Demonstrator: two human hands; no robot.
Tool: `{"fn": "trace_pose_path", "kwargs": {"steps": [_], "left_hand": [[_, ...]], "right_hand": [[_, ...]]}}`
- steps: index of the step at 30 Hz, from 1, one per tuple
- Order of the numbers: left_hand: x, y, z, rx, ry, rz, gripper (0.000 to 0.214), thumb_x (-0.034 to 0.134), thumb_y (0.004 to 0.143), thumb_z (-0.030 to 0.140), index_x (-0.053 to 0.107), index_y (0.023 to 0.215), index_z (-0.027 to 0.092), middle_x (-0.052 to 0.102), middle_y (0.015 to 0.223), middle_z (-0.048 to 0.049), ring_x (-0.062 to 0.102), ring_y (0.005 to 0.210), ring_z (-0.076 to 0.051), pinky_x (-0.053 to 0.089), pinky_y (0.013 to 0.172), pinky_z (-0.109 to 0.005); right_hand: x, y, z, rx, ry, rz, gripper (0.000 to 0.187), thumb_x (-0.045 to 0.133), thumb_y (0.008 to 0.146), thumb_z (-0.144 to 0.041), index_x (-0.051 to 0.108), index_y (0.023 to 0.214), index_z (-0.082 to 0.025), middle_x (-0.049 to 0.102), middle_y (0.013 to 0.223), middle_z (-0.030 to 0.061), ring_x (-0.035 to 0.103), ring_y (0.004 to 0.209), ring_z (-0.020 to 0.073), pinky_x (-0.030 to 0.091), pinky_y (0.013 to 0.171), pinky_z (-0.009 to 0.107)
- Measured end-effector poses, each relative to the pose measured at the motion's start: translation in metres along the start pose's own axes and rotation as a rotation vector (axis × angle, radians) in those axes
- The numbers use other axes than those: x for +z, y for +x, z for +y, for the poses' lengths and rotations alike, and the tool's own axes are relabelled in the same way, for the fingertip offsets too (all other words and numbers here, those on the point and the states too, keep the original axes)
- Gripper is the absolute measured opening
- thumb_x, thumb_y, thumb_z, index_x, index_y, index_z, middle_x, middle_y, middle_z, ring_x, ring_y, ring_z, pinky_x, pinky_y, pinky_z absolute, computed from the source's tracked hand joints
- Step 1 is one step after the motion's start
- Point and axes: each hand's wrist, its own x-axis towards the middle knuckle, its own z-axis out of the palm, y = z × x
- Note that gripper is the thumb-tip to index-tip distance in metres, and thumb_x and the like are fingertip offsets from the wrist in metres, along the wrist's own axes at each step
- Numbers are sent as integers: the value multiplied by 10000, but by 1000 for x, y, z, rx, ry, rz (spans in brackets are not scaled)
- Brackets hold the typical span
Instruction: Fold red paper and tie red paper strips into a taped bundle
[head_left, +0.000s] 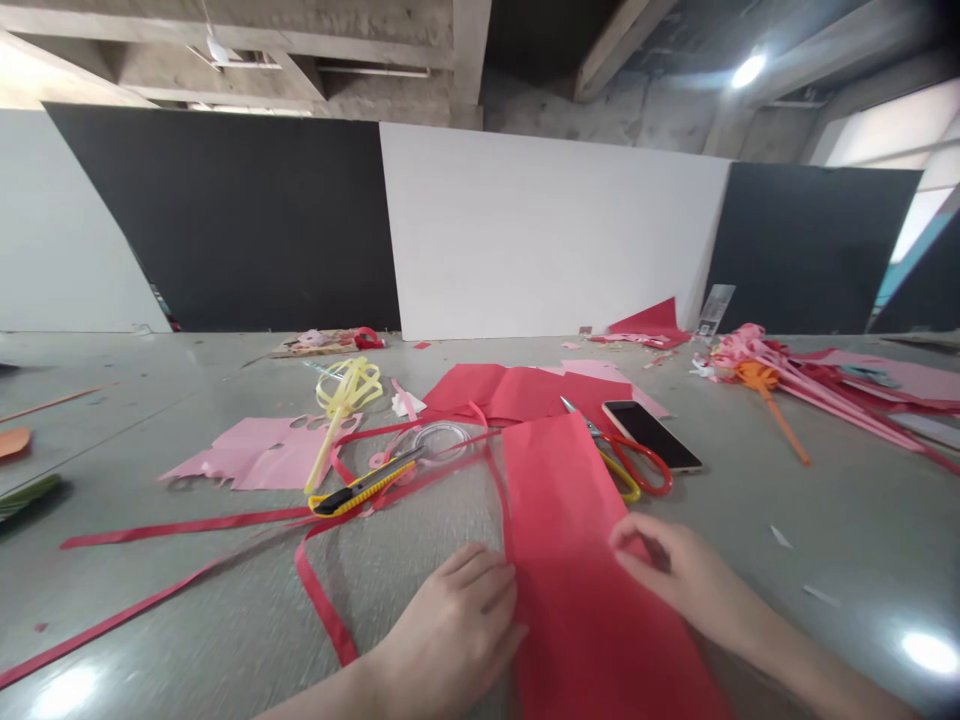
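The red sheet [566, 500] runs down the frame's lower centre. My left hand [461, 630] curls at its left edge, my right hand [675, 570] bends loosely at its right; I can't tell whether the fingers [480, 578] grip.

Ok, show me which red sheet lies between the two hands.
The long red sheet in the foreground; the other red sheets lie farther back.
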Motion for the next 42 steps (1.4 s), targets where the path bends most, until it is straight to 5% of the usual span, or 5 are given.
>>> {"fn": "trace_pose_path", "kwargs": {"steps": [23, 29, 34, 42], "left_hand": [[-2, 3, 2, 32, 36, 39, 206, 393, 841, 132, 593, 887, 121, 647, 780, -73, 613, 776, -207, 520, 707, -366], [-6, 2, 2, -56, -10, -36, 201, 424, 829, 160, 581, 946, 116, 648, 890, -91, 599, 874, -215, 495, 796, -385], [-9, 2, -1, -153, -122, -129, 233, 517, 785, 177, 566, 1008, 132, 622, 983, -85, 565, 949, -217, 461, 856, -387], [-8, 4, 0, -84, -112, -132, 192, 461, 824, 164, 572, 977, 131, 633, 928, -86, 574, 922, -223, 478, 825, -389]], "right_hand": [[-3, -7, -13, 2, -84, -93, 153, 430, 656, -85, 529, 640, -201, 538, 574, -35, 492, 535, 114, 357, 515, 205], [-5, -3, -3, 13, 29, 19, 176, 449, 775, -251, 585, 882, -221, 645, 904, 34, 593, 821, 185, 445, 732, 280], [-3, -1, 4, -25, 56, 63, 331, 485, 748, -252, 525, 1076, -235, 563, 1145, 57, 494, 1075, 218, 381, 910, 371], [-3, 3, 4, 8, 17, 32, 171, 446, 782, -271, 588, 855, -211, 650, 875, 36, 600, 798, 183, 454, 737, 298]]}}
